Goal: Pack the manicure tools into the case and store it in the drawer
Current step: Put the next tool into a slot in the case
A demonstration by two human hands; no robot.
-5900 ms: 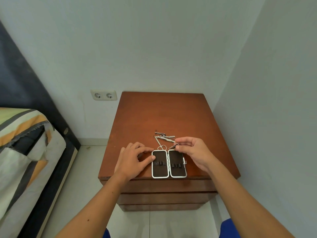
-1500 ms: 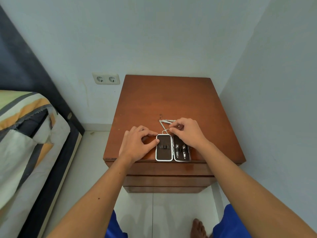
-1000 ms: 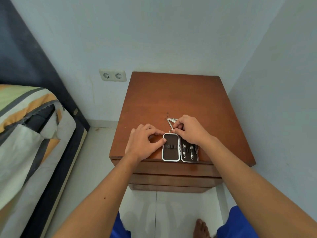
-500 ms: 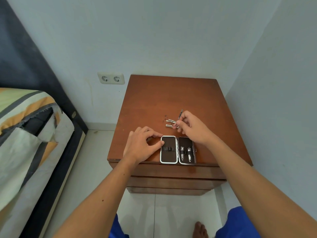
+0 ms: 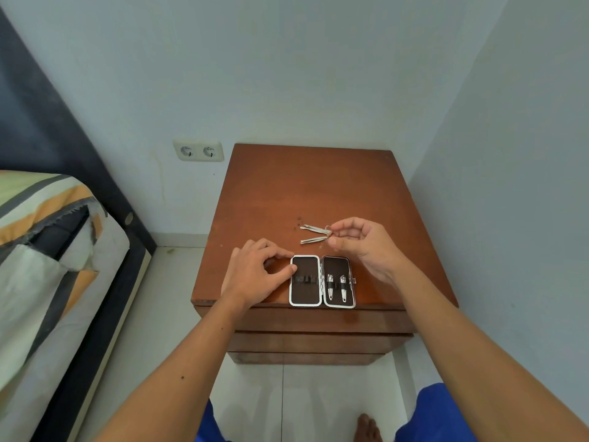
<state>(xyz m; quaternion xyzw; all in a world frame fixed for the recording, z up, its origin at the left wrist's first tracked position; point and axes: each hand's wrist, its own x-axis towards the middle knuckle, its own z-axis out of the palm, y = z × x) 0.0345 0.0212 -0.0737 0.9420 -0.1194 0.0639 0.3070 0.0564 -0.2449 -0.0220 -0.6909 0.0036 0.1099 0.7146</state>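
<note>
The open manicure case (image 5: pixel 322 280) lies at the front edge of the wooden nightstand (image 5: pixel 306 186). Its right half holds two nail clippers (image 5: pixel 336 285) under elastic loops; the loops in its left half are empty. My left hand (image 5: pixel 255 275) rests flat on the top, thumb against the case's left rim. Just behind the case, my right hand (image 5: pixel 363 244) pinches a small ring-handled metal tool, apparently scissors, mostly hidden by the fingers. Two slim metal tools (image 5: pixel 314 234) lie on the wood just left of those fingertips.
The nightstand's drawer fronts (image 5: pixel 318 341) are shut below the top. Walls stand close behind and to the right. A bed with a striped cover (image 5: pixel 47 250) is to the left, with a double socket (image 5: pixel 198 151) on the wall and tiled floor below.
Two clippers have gone into the case's right half since the earliest frame. In the last second my right hand took the ringed tool off the pile, lifted it and moved slightly right.
</note>
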